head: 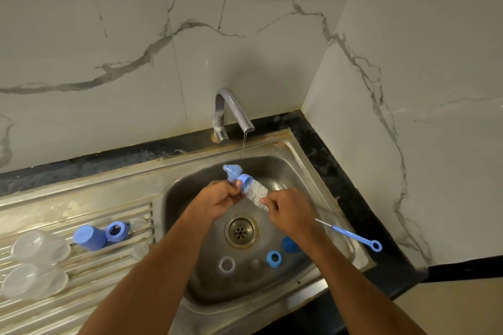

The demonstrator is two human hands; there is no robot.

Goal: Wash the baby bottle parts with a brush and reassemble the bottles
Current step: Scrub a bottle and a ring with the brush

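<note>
Steel sink (285,149): bristly brush (255,193) through blue ring (245,181).

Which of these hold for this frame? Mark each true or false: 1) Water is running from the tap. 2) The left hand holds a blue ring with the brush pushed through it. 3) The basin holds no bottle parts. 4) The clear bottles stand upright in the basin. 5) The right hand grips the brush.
1) True: a thin stream falls from the tap.
2) True: the left hand holds the blue ring around the brush.
3) False: a second blue ring and other parts lie in the basin.
4) False: the clear bottles lie on the drainboard.
5) True: the right hand grips it.
</note>
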